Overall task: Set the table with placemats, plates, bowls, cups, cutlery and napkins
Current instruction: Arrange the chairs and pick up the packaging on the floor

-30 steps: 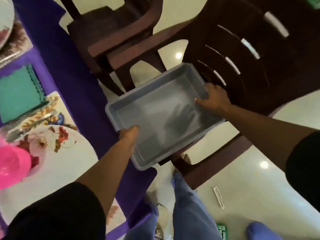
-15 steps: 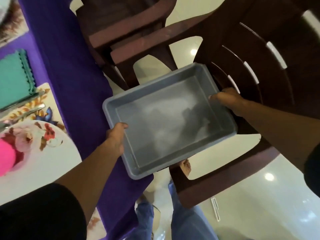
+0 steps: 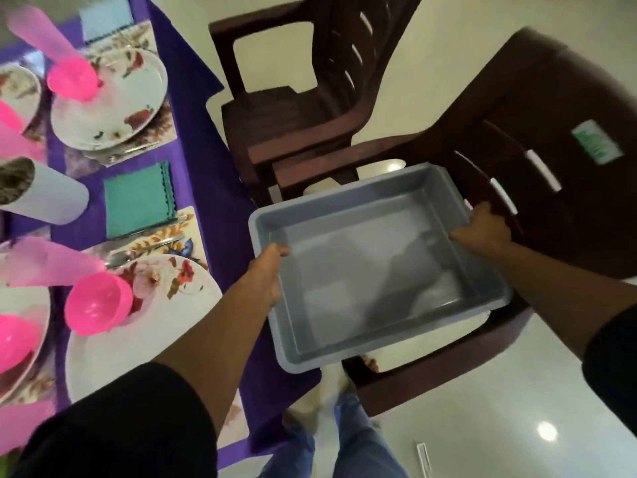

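Observation:
I hold an empty grey plastic tub [image 3: 375, 270] over a dark brown chair seat. My left hand [image 3: 270, 274] grips its left rim and my right hand [image 3: 482, 229] grips its right rim. To the left, the table under a purple cloth [image 3: 196, 108] carries set places: a floral plate [image 3: 165, 305] with a pink bowl [image 3: 98, 303] on it, a second floral plate [image 3: 117, 98] with a pink bowl [image 3: 70, 81], pink cups [image 3: 48, 267], a green napkin [image 3: 141, 198], cutlery [image 3: 144, 251] and floral placemats [image 3: 182, 229].
Two dark brown plastic chairs [image 3: 303, 108] [image 3: 551, 160] stand right of the table, the nearer one under the tub. A white cup [image 3: 44, 198] lies at the left. My legs in blue trousers [image 3: 348, 443] stand on the glossy pale floor [image 3: 482, 408].
The view has swung left and up, bringing more of the set table into sight. The tub stays in both hands and sits slightly further right over the chair.

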Tool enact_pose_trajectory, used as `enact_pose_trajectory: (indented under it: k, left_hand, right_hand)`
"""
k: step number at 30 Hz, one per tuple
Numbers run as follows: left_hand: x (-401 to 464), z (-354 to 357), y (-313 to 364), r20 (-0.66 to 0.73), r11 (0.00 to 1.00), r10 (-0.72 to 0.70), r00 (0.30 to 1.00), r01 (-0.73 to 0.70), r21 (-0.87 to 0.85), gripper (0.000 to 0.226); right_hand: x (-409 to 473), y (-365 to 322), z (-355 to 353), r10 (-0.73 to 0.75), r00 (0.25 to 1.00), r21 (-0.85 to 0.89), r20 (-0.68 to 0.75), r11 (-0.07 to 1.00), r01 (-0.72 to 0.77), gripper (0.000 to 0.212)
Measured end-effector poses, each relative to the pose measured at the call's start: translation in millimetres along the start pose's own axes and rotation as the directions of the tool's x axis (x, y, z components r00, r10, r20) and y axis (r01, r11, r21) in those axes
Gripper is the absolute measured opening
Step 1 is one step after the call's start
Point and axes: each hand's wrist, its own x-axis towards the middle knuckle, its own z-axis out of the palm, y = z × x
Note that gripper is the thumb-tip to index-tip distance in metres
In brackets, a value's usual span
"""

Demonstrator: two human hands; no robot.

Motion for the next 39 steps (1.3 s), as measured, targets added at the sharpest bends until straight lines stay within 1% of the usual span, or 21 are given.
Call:
enact_pose_trajectory:
  k: [1, 2, 4, 6, 7, 9, 11, 12, 13, 15, 17, 19, 21, 22, 24, 26, 28, 30, 32, 35, 39]
  left_hand:
    - [-6, -2, 4, 0.019, 1.0, 0.001, 1.0, -0.001, 0.008, 0.022]
    - [-12, -4, 8, 0.023, 1.0, -0.016, 1.0, 0.016, 0.017, 0.019]
    - [-27, -11, 16, 0.031, 0.999, -0.03, 0.999, 0.029, 0.028, 0.027]
    - [-39, -19, 25, 0.01, 0.999, -0.037, 0.999, 0.037, 0.033, 0.04]
    - [-46, -22, 27, 0.026, 0.998, -0.034, 0.999, 0.032, 0.054, 0.039]
    - [-64, -29, 34, 0.028, 0.997, 0.01, 1.0, -0.012, 0.072, 0.022]
    - [-83, -34, 40, 0.02, 0.997, 0.05, 0.999, -0.051, 0.053, 0.016]
    - [-85, -38, 43, 0.02, 0.995, 0.086, 0.996, -0.086, 0.041, 0.019]
    - [-89, -40, 47, 0.004, 0.991, 0.128, 0.992, -0.129, 0.03, 0.027]
    - [-88, -44, 54, -0.047, 0.972, 0.236, 0.971, -0.237, -0.007, 0.055]
    - [-64, -48, 62, -0.169, 0.947, 0.314, 0.934, -0.32, -0.008, 0.065]
    - [-39, -50, 71, -0.255, 0.925, 0.378, 0.89, -0.375, 0.061, 0.078]
    - [-44, -53, 79, -0.268, 0.909, 0.416, 0.869, -0.397, 0.125, 0.089]
    - [-50, -54, 81, -0.26, 0.898, 0.44, 0.86, -0.416, 0.143, 0.09]
    - [-106, -58, 77, -0.21, 0.864, 0.499, 0.841, -0.464, 0.196, 0.086]
    - [-132, -62, 73, -0.183, 0.814, 0.565, 0.804, -0.507, 0.285, 0.081]
    - [-146, -68, 69, -0.148, 0.756, 0.624, 0.767, -0.544, 0.364, 0.082]
    - [-161, -75, 62, -0.068, 0.688, 0.674, 0.736, -0.591, 0.42, 0.079]
    - [-175, -79, 56, -0.011, 0.633, 0.711, 0.703, -0.633, 0.446, 0.076]
    - [-195, -80, 35, 0.125, 0.502, 0.754, 0.645, -0.688, 0.524, 0.073]
    - [-226, -67, -4, 0.285, 0.369, 0.749, 0.599, -0.733, 0.572, 0.067]
  right_hand:
    - [-4, -1, -6, 0.001, 1.0, -0.011, -0.022, 1.0, -0.001, 0.069]
    - [-9, -2, -12, -0.004, 0.999, -0.023, -0.04, 1.0, 0.003, 0.068]
    - [-23, -3, -24, -0.02, 0.996, -0.037, -0.092, 0.999, 0.017, 0.065]
    - [-37, -3, -35, -0.047, 0.984, -0.06, -0.17, 0.997, 0.037, 0.064]
    - [-43, -3, -41, -0.057, 0.977, -0.066, -0.206, 0.997, 0.044, 0.062]
    - [-57, -5, -56, -0.08, 0.959, -0.057, -0.273, 0.996, 0.067, 0.059]
    - [-73, -9, -74, -0.1, 0.935, -0.037, -0.339, 0.995, 0.093, 0.059]
    - [-79, -12, -82, -0.103, 0.924, -0.026, -0.367, 0.995, 0.1, 0.058]
    - [-89, -14, -91, -0.087, 0.914, -0.003, -0.396, 0.996, 0.093, 0.057]
    - [-109, -19, -104, -0.037, 0.892, 0.037, -0.451, 0.998, 0.06, 0.047]
    - [-129, -26, -113, -0.006, 0.873, 0.054, -0.488, 0.998, 0.037, 0.039]
    - [-154, -26, -118, 0.039, 0.841, 0.094, -0.54, 0.996, 0.013, 0.038]
    - [-182, -24, -117, 0.072, 0.791, 0.161, -0.608, 0.986, 0.033, 0.041]
    - [-195, -22, -114, 0.09, 0.768, 0.193, -0.635, 0.98, 0.045, 0.042]
    - [-226, -15, -106, 0.141, 0.725, 0.248, -0.674, 0.968, 0.042, 0.043]
    - [-260, -6, -95, 0.208, 0.677, 0.289, -0.706, 0.957, 0.007, 0.043]
    - [-298, 3, -85, 0.282, 0.617, 0.331, -0.735, 0.943, -0.036, 0.042]
    - [-341, 11, -74, 0.35, 0.556, 0.373, -0.754, 0.925, -0.075, 0.042]
    - [-380, 22, -63, 0.374, 0.509, 0.395, -0.775, 0.916, -0.072, 0.041]
    - [-447, 47, -38, 0.45, 0.422, 0.47, -0.787, 0.88, -0.063, 0.041]
    - [-532, 85, -4, 0.575, 0.288, 0.579, -0.766, 0.811, -0.078, 0.038]
